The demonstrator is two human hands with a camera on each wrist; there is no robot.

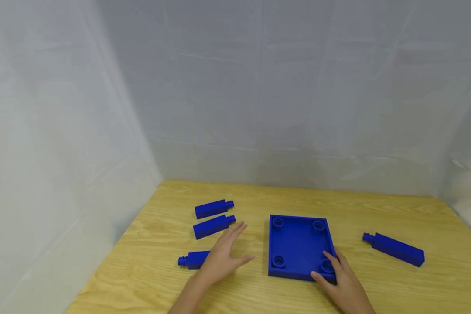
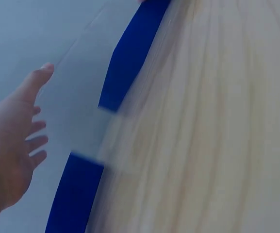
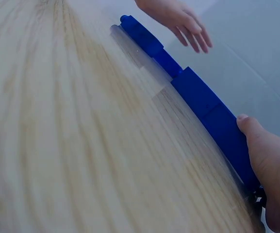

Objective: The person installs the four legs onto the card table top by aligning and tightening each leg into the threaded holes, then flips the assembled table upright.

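Left fingers: the left hand (image 1: 221,257) has its fingers spread and straight, palm down, holding nothing, low centre-left of the head view.
Right fingers: the right hand (image 1: 343,283) rests on the near right corner of the blue tray (image 1: 298,244), thumb along the front wall, fingers curled over the rim by a corner socket.
Tray: square, shallow, open side up, lying flat on the counter (image 1: 259,200) at lower centre, with a round socket in each corner.
Near the left hand: the nearest peg (image 1: 193,260) lies just beside the wrist, partly covered by it; the middle peg (image 1: 213,226) lies just beyond the fingertips; the far peg (image 1: 213,209) lies behind that.
Lone peg: a fourth peg (image 1: 394,248) lies well apart, right of the tray.
In the way: nothing lies between the left hand and the tray.
Hard to make out: both wrist views are blurred; the left wrist view shows only the open hand (image 2: 11,155) and blue streaks; the right wrist view shows the thumb (image 3: 263,155) against the tray wall (image 3: 212,114).
Cut off: both forearms leave the bottom edge.
Edges and room: white sheeting closes off the back and left; bare wood lies behind the tray and along the front.
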